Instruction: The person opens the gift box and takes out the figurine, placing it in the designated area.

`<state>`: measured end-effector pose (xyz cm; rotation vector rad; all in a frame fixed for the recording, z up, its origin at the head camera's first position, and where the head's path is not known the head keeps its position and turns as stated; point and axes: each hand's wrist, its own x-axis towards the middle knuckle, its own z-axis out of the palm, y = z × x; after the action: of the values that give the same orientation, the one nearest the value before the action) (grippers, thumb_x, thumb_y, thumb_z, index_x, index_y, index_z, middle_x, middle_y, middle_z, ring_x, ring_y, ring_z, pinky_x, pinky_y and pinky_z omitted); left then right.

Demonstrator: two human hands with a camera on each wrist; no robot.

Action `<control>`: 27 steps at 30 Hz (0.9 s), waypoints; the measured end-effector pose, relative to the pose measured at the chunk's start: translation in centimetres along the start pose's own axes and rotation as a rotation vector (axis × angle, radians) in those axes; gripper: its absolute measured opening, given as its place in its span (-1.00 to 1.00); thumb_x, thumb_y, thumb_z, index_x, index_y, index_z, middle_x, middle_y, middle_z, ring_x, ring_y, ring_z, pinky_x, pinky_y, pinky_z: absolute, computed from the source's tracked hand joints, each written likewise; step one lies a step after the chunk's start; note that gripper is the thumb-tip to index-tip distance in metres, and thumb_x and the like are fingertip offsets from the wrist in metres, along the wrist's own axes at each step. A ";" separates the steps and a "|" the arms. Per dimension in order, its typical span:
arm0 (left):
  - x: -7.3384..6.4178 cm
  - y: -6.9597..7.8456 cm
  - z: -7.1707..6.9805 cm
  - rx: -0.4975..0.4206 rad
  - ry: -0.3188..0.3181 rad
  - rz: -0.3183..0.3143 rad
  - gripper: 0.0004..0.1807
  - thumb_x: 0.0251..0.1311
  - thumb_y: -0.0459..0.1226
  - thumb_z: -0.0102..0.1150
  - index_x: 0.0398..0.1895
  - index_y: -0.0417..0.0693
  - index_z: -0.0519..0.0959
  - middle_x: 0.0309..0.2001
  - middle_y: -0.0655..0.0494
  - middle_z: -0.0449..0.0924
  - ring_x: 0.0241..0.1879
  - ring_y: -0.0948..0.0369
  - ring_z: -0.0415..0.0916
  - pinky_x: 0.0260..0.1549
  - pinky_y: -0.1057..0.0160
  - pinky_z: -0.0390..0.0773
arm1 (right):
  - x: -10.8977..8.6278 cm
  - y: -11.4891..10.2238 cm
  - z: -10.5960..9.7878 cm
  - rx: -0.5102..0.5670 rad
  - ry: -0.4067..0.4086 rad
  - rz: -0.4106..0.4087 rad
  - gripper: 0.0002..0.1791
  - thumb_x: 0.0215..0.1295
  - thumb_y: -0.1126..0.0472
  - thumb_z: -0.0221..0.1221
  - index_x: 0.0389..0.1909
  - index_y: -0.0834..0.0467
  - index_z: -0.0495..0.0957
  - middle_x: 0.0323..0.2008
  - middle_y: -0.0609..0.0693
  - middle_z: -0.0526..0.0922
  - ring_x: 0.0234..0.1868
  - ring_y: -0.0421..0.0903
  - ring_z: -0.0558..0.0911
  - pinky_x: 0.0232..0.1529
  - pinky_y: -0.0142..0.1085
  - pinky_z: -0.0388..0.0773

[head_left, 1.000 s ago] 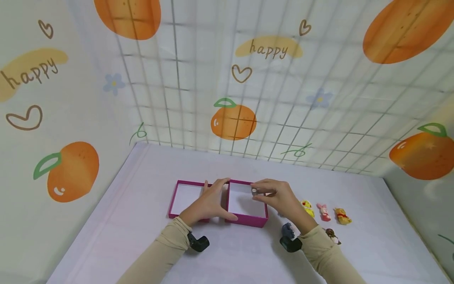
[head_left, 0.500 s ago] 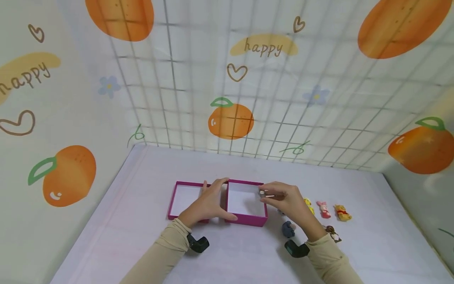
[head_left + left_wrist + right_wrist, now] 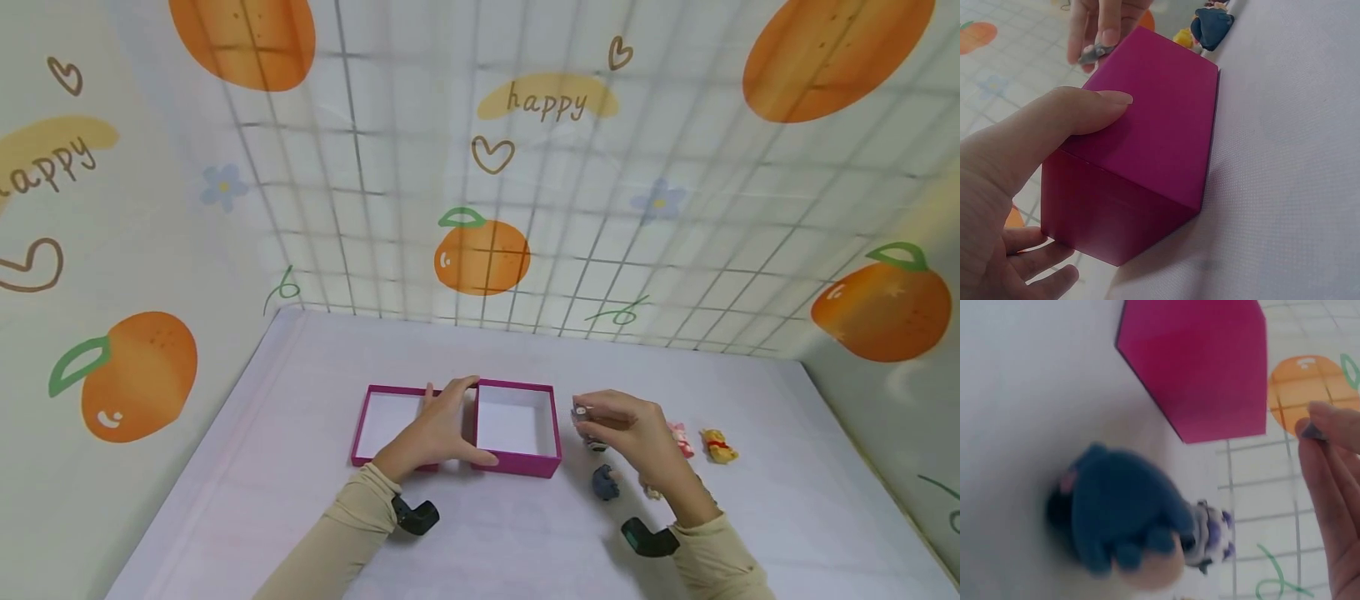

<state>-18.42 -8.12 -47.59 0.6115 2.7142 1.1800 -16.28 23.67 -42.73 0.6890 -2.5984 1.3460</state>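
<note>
My left hand (image 3: pixel 438 429) grips the left side of an open magenta box (image 3: pixel 519 464) with a white inside. Its thumb presses the front wall (image 3: pixel 1154 119), while the other fingers reach round to the back. Just right of the box, my right hand (image 3: pixel 630 425) pinches a small grey figurine (image 3: pixel 578 412) between thumb and fingertips, above the table. Most of that figurine is covered by the fingers in the right wrist view. Below the right hand stand a blue figurine (image 3: pixel 1122 506) and a white-and-purple one (image 3: pixel 1213 534).
Left of the box lies a shallow magenta-rimmed tray (image 3: pixel 386 421), partly behind the left hand. Pink (image 3: pixel 681 440) and yellow bear (image 3: pixel 720 447) figurines sit at the right. The right forearm partly hides another figurine (image 3: pixel 651 492). A patterned curtain (image 3: pixel 555 208) stands behind the table.
My right hand has moved right with the grey figurine, from over the box's right side to beyond its right wall. The left hand keeps its grip on the box.
</note>
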 end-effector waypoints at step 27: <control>-0.2 0.4 -0.1 -0.011 -0.009 -0.015 0.39 -0.27 0.15 0.70 0.63 -0.02 0.06 0.58 0.00 0.22 0.59 -0.01 0.17 0.60 -0.30 -0.44 | -6.1 2.4 -6.9 -0.268 0.102 0.219 -0.54 0.32 0.23 0.39 0.22 0.23 0.64 0.11 0.25 0.73 -0.18 -0.65 0.59 -0.34 -0.47 0.71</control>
<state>-18.15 -8.05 -47.23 0.5923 2.6984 1.1854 -12.57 32.39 -42.34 0.2956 -2.7603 1.0194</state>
